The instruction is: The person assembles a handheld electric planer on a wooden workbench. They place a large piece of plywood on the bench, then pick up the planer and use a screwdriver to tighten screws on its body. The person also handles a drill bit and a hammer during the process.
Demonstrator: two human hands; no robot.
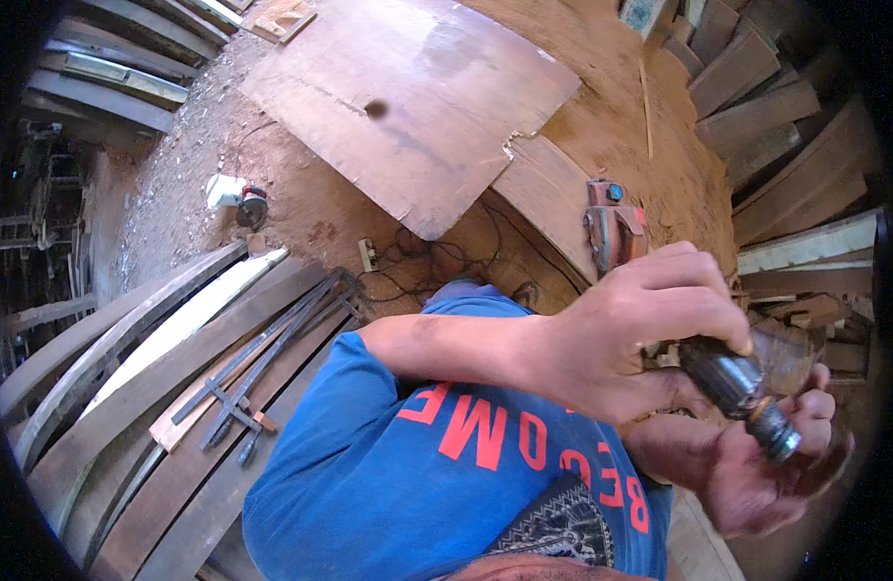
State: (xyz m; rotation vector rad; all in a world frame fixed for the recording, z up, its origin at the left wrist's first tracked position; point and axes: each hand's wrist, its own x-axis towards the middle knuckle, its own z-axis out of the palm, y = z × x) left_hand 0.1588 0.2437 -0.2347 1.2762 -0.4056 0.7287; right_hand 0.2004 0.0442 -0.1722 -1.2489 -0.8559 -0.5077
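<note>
1. The left hand (650,315) is closed around a dark, glossy, cylindrical bottle (723,376), whose narrower, shiny neck slants down toward the right hand.
2. The right hand (752,474) is just below and beside that neck, its fingers curled and blurred; I cannot tell whether it grips or touches it. The two hands are close together, with the bottle between them, hiding part of the right palm.
3. Just beyond the left hand, a red and grey power tool (616,228) sits by a flat, smooth wooden board (553,189).
4. Farther ahead and left of the hands lies a broad, flat brown panel (417,107) with a ragged notch in its edge, on ground covered in orange-brown sawdust (660,107).
5. Left of both hands, past the blue cloth shirt (369,455), dark metal bar clamps (238,397) lie across long wooden beams (166,387).
6. Ahead and right of the hands, rough wooden blocks (756,107) are stacked.
7. Loose black cables (485,257) tangle beyond the left forearm, which, with the shirt, blocks the view of the ground beneath.
</note>
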